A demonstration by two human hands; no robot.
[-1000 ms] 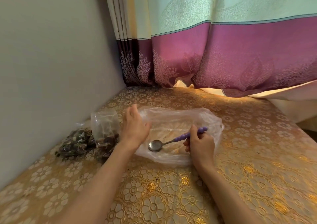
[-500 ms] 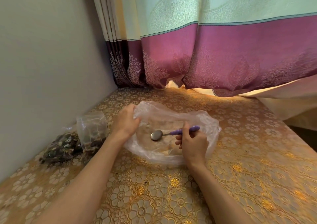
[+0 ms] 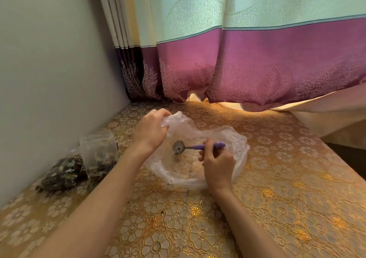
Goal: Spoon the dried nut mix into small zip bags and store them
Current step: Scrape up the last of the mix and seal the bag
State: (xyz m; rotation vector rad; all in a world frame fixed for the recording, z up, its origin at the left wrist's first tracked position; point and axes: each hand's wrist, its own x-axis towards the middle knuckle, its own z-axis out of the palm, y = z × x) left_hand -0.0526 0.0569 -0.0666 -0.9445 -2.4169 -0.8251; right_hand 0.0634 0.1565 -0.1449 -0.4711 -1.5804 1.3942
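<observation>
left hand: the left hand (image 3: 151,131) reaches in from the lower left, forearm stretched across the table, fingers curled and pinching the far-left rim of the big crinkly clear plastic bag (image 3: 235,139), lifting that edge so the mouth stays open

right hand: the right hand (image 3: 217,162) comes up from the bottom, wrist bent a bit, fingers wrapped tight around the purple handle of the small metal spoon (image 3: 198,147)

spoon: lies roughly level, bowl pointing left toward the left hand, sitting inside the open bag (there are a few little specks on the bowl, can't tell what exactly)

big bag: slumped on the table between both hands, only pale crumbs and a bit of residue at the bottom as far as I can see

nut mix: the dark dried stuff is over on the left, in a small clear zip bag (image 3: 99,151) standing upright near the wall, with a second flatter clear packet of dark mix (image 3: 61,173) lying just beside it, touching it

table: gold floral-embossed tablecloth (image 3: 277,208) covers the whole top, a few loose crumbs near the front edge of the big bag

around: plain grey wall (image 3: 49,69) on the left, mint and magenta patterned curtain (image 3: 257,60) hanging behind with its hem touching the table's far edge

in the way: the left wrist sits between the small bags and the big one, nothing covers the spoon
</observation>
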